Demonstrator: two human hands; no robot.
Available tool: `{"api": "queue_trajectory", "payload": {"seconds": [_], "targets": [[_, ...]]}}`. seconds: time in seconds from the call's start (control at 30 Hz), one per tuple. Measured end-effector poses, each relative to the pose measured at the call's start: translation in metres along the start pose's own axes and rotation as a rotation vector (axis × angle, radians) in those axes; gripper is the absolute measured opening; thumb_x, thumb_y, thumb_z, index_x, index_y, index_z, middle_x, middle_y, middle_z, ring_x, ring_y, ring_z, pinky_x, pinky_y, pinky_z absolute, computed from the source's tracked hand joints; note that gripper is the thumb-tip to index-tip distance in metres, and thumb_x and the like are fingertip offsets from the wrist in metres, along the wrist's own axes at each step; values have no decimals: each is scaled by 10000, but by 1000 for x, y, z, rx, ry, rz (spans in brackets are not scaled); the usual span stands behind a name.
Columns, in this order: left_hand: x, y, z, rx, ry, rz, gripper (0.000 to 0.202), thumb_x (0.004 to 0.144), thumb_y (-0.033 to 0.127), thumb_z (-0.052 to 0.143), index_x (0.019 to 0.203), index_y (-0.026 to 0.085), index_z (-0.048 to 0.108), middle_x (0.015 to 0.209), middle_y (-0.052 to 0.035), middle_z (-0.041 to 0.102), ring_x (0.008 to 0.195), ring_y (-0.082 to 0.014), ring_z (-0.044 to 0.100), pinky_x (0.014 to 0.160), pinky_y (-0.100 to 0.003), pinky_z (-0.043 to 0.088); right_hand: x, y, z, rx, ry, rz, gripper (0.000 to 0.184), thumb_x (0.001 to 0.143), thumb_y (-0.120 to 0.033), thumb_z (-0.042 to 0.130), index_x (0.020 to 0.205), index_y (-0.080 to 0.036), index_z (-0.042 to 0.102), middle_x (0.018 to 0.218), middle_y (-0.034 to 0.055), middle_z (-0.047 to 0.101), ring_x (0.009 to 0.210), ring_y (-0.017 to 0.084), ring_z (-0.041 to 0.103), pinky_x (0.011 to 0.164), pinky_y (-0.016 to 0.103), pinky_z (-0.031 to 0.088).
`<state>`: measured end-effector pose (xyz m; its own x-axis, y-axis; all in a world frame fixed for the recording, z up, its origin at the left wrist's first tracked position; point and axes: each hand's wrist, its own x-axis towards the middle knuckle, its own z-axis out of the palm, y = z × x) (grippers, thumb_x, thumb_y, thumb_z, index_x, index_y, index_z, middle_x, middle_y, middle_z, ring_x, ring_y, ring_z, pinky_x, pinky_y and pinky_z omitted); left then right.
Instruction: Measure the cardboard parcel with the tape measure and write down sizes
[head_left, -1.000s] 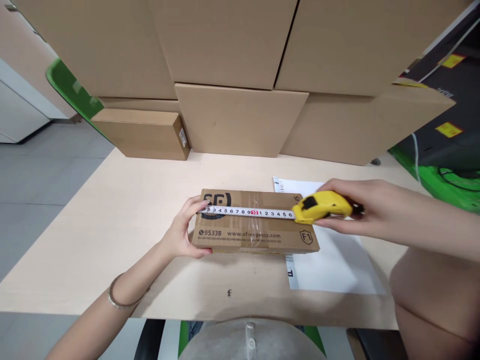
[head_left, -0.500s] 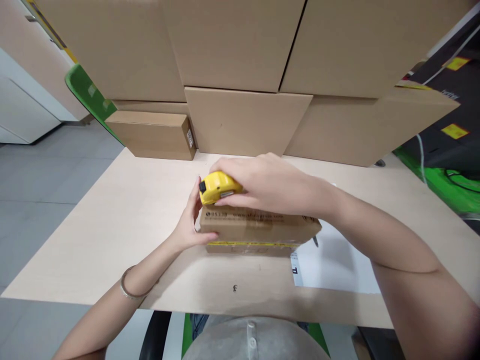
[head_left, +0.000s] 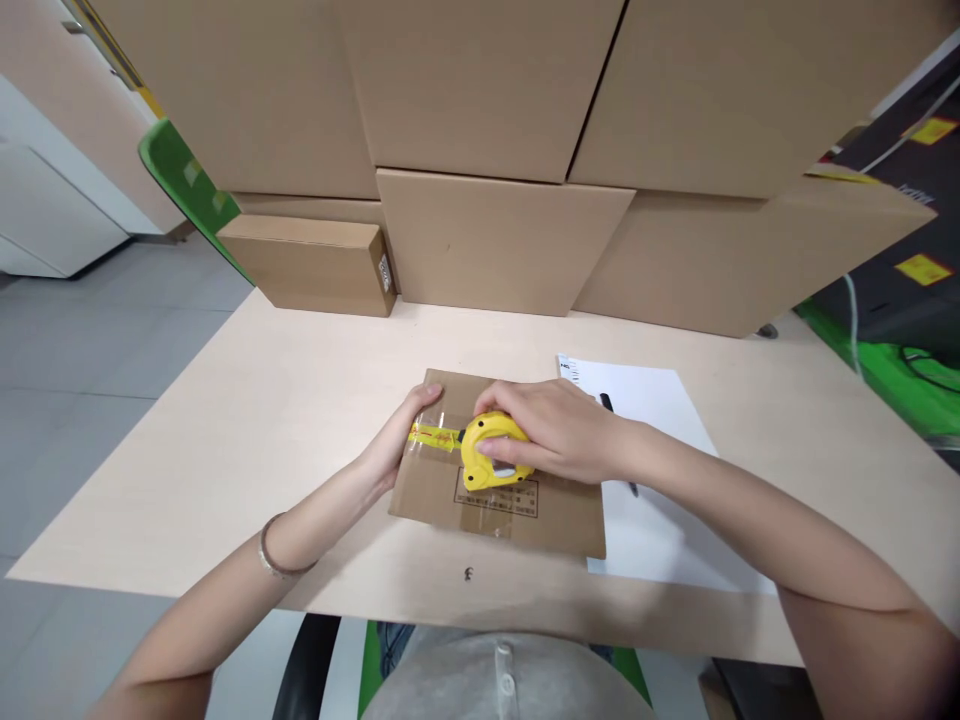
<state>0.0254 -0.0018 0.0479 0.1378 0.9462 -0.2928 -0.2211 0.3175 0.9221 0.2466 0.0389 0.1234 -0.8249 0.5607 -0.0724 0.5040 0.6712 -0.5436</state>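
Turning and steadying of a flat brown cardboard parcel box (head_left: 429,490) with a yellow plastic tape measure (head_left: 480,428) kept to hand appears to be the step in hand, though no drawn-out blade can be seen. The box is held above or on the pale wooden desk (head_left: 315,420), near its front edge; whether the wood is touched cannot be told. Its left end is gripped by the left hand (head_left: 396,440), with one digit, seemingly the thumb, pressed on the upper face and the other fingers hidden behind the cardboard. The tape measure is clasped by the right hand (head_left: 566,432), its fingers closed around the casing, the thumb laid across the near side; the casing is poised over the upper face, just beside a strip of yellow printed tape (head_left: 435,436), and contact with the cardboard cannot be confirmed. For the next move, a firm left grip and a casing squared to the chosen edge would be called for. To the right, a white sheet of paper (head_left: 637,535) is partly covered by the right forearm, and a black pen (head_left: 607,402) is half hidden there.
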Motion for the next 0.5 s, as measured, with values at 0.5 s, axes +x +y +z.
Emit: {"api": "queue_trajectory", "payload": {"seconds": [0.5], "targets": [[15,-22,-4,-243,215,-18,322,825,421,747,1060,207,693,1039,-40,791,908,-244,742,810,-338,559,-63,70,-4,-65,402,465,443,1038,-646,355,834,-262,443,750,40,616,694,239,577,675,363,414]]}}
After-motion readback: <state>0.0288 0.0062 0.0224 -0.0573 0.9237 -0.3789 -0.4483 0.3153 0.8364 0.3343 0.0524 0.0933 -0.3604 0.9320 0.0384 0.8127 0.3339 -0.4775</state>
